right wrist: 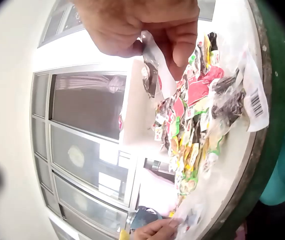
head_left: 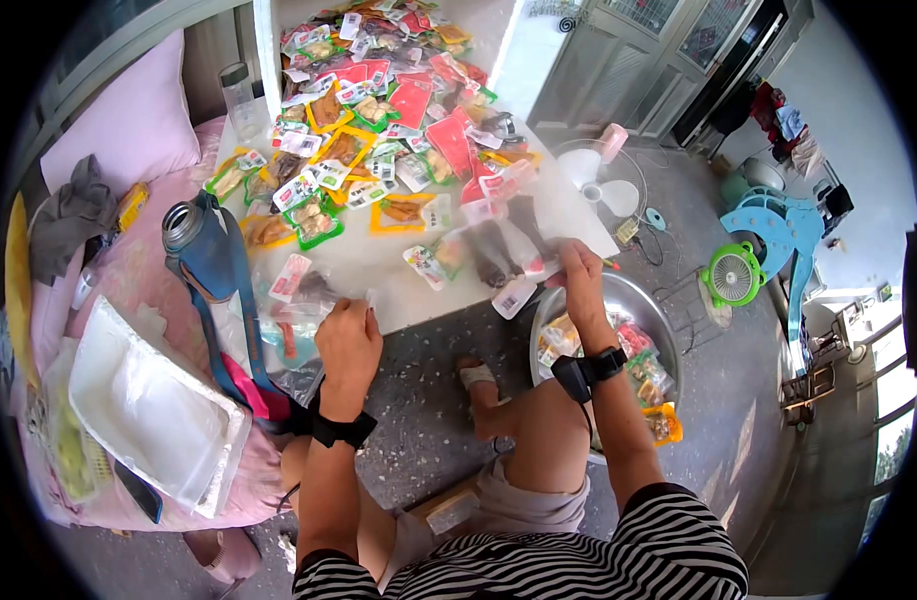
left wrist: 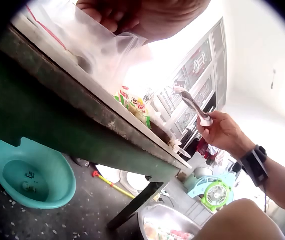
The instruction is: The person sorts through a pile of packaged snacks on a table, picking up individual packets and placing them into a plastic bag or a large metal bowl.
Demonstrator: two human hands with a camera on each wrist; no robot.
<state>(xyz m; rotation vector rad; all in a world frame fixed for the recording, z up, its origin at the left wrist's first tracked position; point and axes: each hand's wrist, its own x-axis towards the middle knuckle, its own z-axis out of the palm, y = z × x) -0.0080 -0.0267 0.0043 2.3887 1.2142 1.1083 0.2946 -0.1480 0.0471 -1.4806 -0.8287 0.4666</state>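
Note:
My left hand (head_left: 349,345) pinches the edge of a clear plastic bag (left wrist: 100,57) at the table's near edge. A packet with a pink-and-white label (head_left: 291,277) lies by that bag. My right hand (head_left: 582,285) pinches a clear packet with dark contents (head_left: 526,222) by one end, raised over the table's right side. In the right wrist view this packet (right wrist: 152,70) hangs below the thumb and fingers. Another dark-filled packet (right wrist: 227,105) with a barcode label lies on the table close by. A large heap of colourful food packets (head_left: 379,110) covers the back of the table (head_left: 419,305).
A metal basin (head_left: 669,330) with packets stands on the floor under my right forearm. At left are a blue bottle (head_left: 201,250) and a white foam box (head_left: 144,410) on a pink cloth. A teal tub (left wrist: 32,175) sits under the table; a green fan (head_left: 734,275) stands far right.

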